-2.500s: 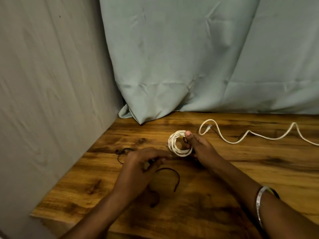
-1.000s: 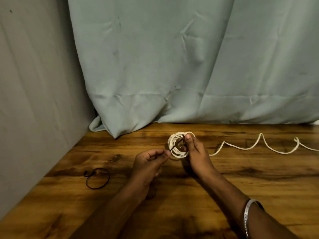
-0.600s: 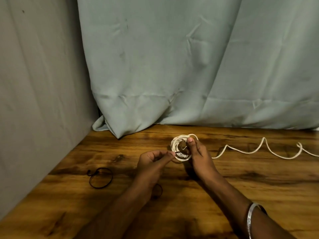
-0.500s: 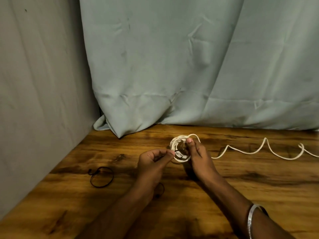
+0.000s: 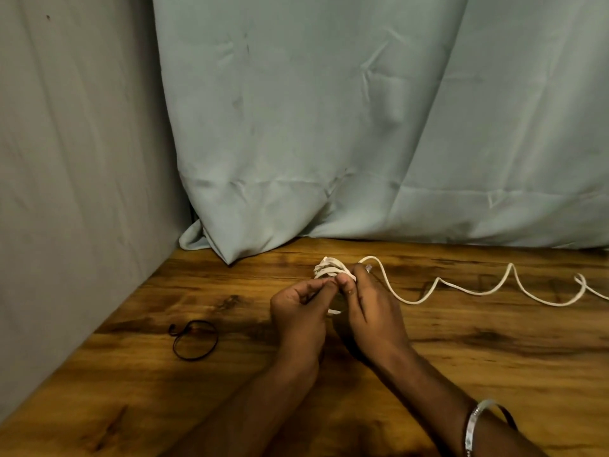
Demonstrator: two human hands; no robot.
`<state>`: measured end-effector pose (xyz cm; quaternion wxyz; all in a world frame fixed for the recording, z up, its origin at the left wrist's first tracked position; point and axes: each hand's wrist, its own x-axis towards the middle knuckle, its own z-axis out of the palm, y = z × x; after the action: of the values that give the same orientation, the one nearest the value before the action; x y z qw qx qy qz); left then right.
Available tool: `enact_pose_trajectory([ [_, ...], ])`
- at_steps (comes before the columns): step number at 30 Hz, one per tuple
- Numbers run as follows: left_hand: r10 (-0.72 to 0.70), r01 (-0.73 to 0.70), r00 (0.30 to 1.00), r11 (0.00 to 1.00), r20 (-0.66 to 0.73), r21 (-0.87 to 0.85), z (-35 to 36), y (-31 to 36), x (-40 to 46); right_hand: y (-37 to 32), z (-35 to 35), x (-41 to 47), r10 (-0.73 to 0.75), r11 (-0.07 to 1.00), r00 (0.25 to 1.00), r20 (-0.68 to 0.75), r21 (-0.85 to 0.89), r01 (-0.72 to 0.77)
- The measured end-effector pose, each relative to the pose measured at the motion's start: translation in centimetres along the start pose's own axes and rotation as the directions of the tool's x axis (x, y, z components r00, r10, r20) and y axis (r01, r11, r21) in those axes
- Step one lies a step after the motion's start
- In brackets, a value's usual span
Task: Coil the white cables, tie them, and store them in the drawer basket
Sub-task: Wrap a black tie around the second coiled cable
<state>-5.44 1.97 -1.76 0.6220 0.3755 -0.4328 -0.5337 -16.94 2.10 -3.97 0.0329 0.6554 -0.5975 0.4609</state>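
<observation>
A small coil of white cable (image 5: 329, 269) stands on edge just above the wooden table (image 5: 494, 364), pinched between both hands. My right hand (image 5: 372, 305) grips its right side with thumb and fingers. My left hand (image 5: 301, 311) pinches at the coil's near side, fingertips meeting the right thumb; the thin black tie it held earlier is hidden by the fingers. A second white cable (image 5: 461, 288) lies loose in waves across the table to the right. The drawer basket is out of view.
A black tie loop (image 5: 194, 339) lies on the table left of my hands. A grey wall (image 5: 72, 192) closes off the left side and a pale green curtain (image 5: 362, 127) hangs along the back edge. A silver bangle (image 5: 474, 423) sits on the right wrist.
The hands have drawn together, and the coil has turned from face-on to edge-on between them. The black tie, visible at the left fingertips a second ago, is now hidden.
</observation>
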Motion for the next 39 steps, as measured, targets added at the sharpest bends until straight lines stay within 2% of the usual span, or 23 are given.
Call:
enact_pose_trajectory([
  [5,-0.205,0.213,0.977,0.958,0.058,-0.192,-0.1,0.0,0.1,-0.4,0.1,-0.1,-0.024,1.000,0.999,-0.024,-0.020,0.023],
  [9,-0.215,0.267,0.952,0.932,0.218,-0.244,-0.5,-0.5,0.5,-0.6,0.0,-0.1,-0.023,1.000,1.000,-0.010,0.021,0.023],
  [12,-0.219,0.344,0.908,0.875,0.356,-0.339,-0.8,0.0,0.5,-0.6,-0.2,0.0,-0.018,1.000,1.000,-0.011,0.022,0.018],
  [16,-0.202,0.366,0.886,0.858,0.416,-0.361,-0.9,0.3,0.2,-0.5,-0.4,0.1,-0.040,0.999,0.999,-0.005,0.023,0.040],
  [19,-0.186,0.353,0.884,0.867,0.428,-0.353,-0.8,0.1,0.3,-0.6,-0.5,-0.1,-0.078,0.997,0.995,0.058,0.015,0.077],
  [22,-0.180,0.352,0.883,0.865,0.433,-0.357,-0.8,-0.1,0.5,-0.7,-0.5,0.0,-0.082,0.994,0.993,0.089,0.084,0.074],
  [29,-0.219,0.351,0.906,0.868,0.363,-0.351,-0.9,-0.1,0.6,-0.9,0.0,-0.2,0.020,0.944,0.979,0.203,0.318,-0.085],
  [32,-0.261,0.350,0.920,0.884,0.293,-0.311,-1.0,-0.5,0.9,-0.9,-0.2,-0.1,-0.018,0.963,0.968,0.250,0.264,-0.050],
  [35,-0.291,0.356,0.921,0.900,0.260,-0.252,-1.1,-0.5,0.9,-0.9,-0.3,-0.2,-0.026,0.976,0.973,0.229,0.214,-0.024],
  [39,-0.307,0.364,0.915,0.909,0.261,-0.205,-1.0,-0.4,0.8,-0.7,-0.2,-0.2,0.015,0.977,0.993,0.114,0.208,-0.039],
])
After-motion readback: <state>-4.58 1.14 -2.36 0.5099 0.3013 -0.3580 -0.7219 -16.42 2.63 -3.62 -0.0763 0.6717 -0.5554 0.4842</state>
